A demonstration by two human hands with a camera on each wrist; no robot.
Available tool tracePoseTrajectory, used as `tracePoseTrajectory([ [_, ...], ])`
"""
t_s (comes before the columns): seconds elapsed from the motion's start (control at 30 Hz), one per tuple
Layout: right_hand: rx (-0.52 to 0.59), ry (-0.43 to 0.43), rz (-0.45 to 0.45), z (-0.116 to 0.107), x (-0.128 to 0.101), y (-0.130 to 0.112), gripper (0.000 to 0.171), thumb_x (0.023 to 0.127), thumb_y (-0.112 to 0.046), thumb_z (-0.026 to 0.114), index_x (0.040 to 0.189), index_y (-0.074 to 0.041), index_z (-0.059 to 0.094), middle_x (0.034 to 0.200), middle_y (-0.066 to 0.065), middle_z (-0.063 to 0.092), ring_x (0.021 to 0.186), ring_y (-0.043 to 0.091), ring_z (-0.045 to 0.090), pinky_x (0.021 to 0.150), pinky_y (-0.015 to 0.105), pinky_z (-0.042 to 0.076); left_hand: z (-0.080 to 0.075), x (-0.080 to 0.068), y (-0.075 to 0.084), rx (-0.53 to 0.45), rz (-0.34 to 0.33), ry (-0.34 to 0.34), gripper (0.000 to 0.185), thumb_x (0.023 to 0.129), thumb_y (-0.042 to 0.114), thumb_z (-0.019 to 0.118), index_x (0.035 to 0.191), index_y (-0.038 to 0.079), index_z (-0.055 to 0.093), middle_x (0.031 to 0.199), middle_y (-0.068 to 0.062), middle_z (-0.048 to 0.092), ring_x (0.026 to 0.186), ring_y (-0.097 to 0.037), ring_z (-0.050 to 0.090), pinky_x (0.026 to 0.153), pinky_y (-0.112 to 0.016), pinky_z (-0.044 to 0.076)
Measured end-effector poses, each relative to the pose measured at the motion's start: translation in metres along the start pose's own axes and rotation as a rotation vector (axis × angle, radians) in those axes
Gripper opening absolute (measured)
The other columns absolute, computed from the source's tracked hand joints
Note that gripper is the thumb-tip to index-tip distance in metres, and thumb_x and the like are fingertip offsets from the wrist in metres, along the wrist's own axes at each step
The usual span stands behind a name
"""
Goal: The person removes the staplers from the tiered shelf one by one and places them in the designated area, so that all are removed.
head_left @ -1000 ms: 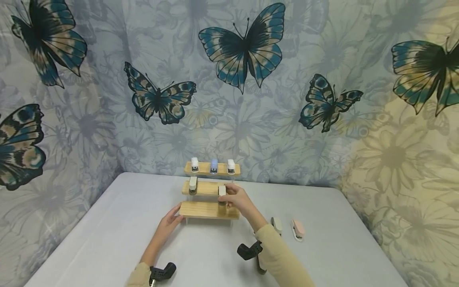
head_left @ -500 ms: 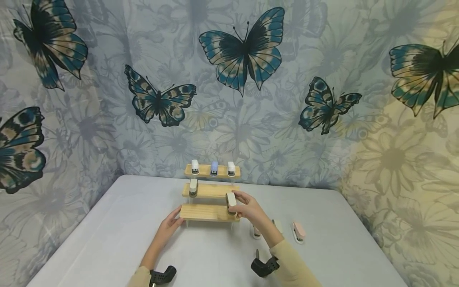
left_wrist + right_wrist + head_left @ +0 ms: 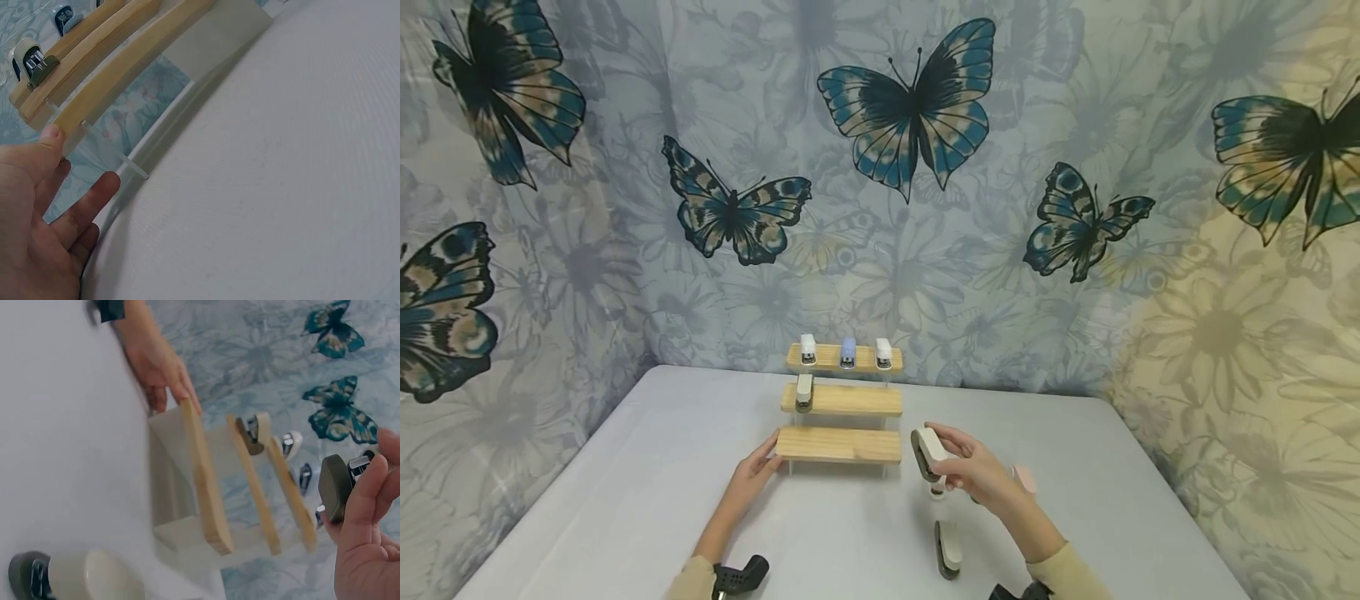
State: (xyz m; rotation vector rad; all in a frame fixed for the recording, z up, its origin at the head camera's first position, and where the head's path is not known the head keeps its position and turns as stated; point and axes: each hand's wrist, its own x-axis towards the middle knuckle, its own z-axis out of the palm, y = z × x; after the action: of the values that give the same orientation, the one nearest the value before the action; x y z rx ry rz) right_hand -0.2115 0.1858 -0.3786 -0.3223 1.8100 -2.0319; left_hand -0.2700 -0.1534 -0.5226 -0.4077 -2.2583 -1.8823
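Right hand (image 3: 977, 471) gripping small beige stapler (image 3: 928, 452), tilted, long axis slanting toward three-tier wooden stand (image 3: 838, 444); left hand (image 3: 752, 475), fingers straight, touching stand's left end.

cream stapler (image 3: 929, 452) | dark underside, tilted | pinched aloft right of wooden tiered rack (image 3: 838, 445), clear of it

Soft even light, warm cast at right; wrist views blurry w/ edge distortion.
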Motion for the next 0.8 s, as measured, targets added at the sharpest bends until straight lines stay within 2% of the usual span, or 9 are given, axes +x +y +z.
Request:
tracePoseTrajectory([
  [0.07, -0.011, -0.011, 0.009, -0.003, -0.01, -0.003, 0.06, 0.073, 0.0, 0.053, 0.124, -0.009, 0.023, 0.129, 0.012, -0.005, 0.054, 0.011, 0.037, 0.048, 0.021, 0.034, 0.001, 0.0, 0.0, -0.007, -0.012, 0.015, 0.046, 0.078, 0.031, 0.047, 0.12, 0.017, 0.033, 0.123, 0.001, 0.029, 0.095, -0.014, 0.044, 0.076, -0.023, 0.038],
  [0.17, 0.002, -0.036, 0.021, -0.008, -0.021, -0.004, 0.06, 0.075, 0.0, 0.051, 0.125, -0.009, 0.02, 0.129, 0.013, -0.007, 0.047, 0.009, 0.033, 0.048, 0.02, 0.032, 0.003, 0.0, 0.0, -0.014, 0.004, 0.015, 0.047, 0.078, 0.03, 0.046, 0.12, 0.014, 0.033, 0.123, -0.001, 0.029, 0.095, -0.016, 0.044, 0.076, -0.023, 0.038],
  [0.33, 0.137, -0.051, 0.03, -0.022, -0.04, 0.009, 0.062, 0.075, 0.006, 0.045, 0.127, -0.008, 0.014, 0.128, 0.013, -0.011, 0.04, 0.005, 0.026, 0.044, 0.016, 0.029, 0.004, 0.001, 0.001, -0.027, 0.007, 0.003, 0.047, 0.079, 0.031, 0.046, 0.121, 0.014, 0.032, 0.123, -0.001, 0.029, 0.093, -0.015, 0.045, 0.076, -0.023, 0.038],
  [0.43, 0.185, -0.029, 0.049, -0.033, -0.052, 0.023, 0.063, 0.075, 0.008, 0.044, 0.127, -0.009, 0.012, 0.127, 0.014, -0.017, 0.04, 0.005, 0.026, 0.043, 0.015, 0.031, 0.004, 0.001, 0.001, -0.017, -0.015, 0.004, 0.047, 0.078, 0.032, 0.046, 0.121, 0.016, 0.032, 0.123, 0.002, 0.028, 0.094, -0.013, 0.044, 0.077, -0.022, 0.038],
  [0.6, 0.173, 0.035, 0.112, -0.046, -0.072, 0.041, 0.064, 0.076, 0.004, 0.045, 0.127, -0.01, 0.01, 0.124, 0.015, -0.024, 0.04, 0.006, 0.026, 0.043, 0.016, 0.031, 0.004, 0.0, 0.001, 0.01, -0.048, 0.013, 0.048, 0.077, 0.035, 0.046, 0.12, 0.018, 0.033, 0.122, 0.006, 0.028, 0.096, -0.012, 0.043, 0.077, -0.022, 0.037],
  [0.8, 0.191, 0.067, 0.183, -0.055, -0.084, 0.056, 0.067, 0.077, 0.002, 0.046, 0.127, -0.009, 0.003, 0.121, 0.018, -0.027, 0.042, 0.006, 0.029, 0.044, 0.017, 0.034, 0.0, -0.001, 0.002, 0.054, -0.032, 0.02, 0.046, 0.079, 0.035, 0.044, 0.121, 0.02, 0.032, 0.123, 0.006, 0.028, 0.099, -0.012, 0.04, 0.079, -0.028, 0.036],
])
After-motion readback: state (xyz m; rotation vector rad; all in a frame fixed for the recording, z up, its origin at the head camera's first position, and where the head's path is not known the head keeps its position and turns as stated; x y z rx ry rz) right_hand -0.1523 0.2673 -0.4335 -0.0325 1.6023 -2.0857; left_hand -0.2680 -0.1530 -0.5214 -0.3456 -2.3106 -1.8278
